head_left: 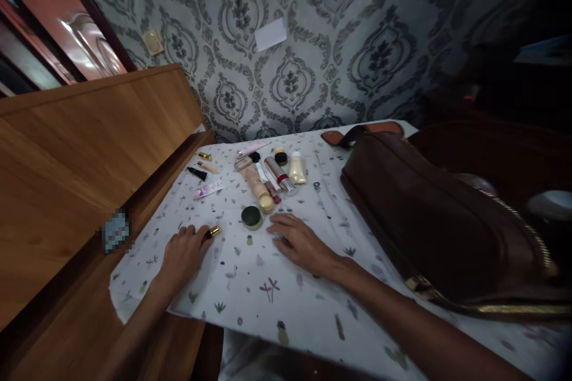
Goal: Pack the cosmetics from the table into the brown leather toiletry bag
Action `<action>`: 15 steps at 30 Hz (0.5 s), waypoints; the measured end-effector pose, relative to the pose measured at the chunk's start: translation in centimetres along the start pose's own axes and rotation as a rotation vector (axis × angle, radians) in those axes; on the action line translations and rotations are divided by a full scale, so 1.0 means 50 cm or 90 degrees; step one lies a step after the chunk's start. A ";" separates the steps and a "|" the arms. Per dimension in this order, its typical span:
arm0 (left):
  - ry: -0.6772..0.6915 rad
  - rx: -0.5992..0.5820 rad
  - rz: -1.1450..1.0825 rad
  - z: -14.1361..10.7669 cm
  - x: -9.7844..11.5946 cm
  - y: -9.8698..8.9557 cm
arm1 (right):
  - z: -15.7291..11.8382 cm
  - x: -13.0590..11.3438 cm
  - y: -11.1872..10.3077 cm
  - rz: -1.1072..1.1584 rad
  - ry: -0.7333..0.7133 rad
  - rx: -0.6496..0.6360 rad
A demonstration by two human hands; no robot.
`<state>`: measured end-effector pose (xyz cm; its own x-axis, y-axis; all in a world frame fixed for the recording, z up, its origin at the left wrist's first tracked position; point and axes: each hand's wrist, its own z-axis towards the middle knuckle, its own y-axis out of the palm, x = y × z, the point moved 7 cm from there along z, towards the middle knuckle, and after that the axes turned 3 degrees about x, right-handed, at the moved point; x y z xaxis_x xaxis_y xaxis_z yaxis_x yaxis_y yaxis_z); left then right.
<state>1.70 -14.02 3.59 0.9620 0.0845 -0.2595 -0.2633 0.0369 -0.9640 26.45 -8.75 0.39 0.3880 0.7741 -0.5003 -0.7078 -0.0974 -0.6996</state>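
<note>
At the left of the printed cloth (pixel 250 321), my left hand (pixel 185 253) is closed on a small tube with a gold cap (pixel 215 231). My right hand (pixel 301 241) rests on the cloth, fingers slightly bent and apart, with nothing seen in it. Just left of its fingertips sits a round dark green-lidded jar (pixel 251 218). Behind that are a gold-capped tube (pixel 266 202), a silver tube with a red band (pixel 277 172), a cream-coloured bottle (pixel 297 169) and a black-lidded jar (pixel 280 158). A pink and white tube (pixel 208 190) lies behind my left hand.
A large dark brown bag (pixel 429 208) fills the right side, its strap (pixel 379 128) towards the wall. A black tube (pixel 197 173) and small gold-capped items lie at the back left. A wooden panel (pixel 98 155) borders the left side; patterned wall stands behind.
</note>
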 end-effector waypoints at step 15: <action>0.121 0.162 -0.269 -0.071 0.056 0.033 | 0.000 -0.001 0.000 0.035 0.028 0.005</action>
<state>4.23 -17.25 1.07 0.9777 -0.1722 0.1205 0.1647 0.2714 -0.9483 26.43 -8.79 0.40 0.3740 0.7396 -0.5596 -0.7334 -0.1335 -0.6666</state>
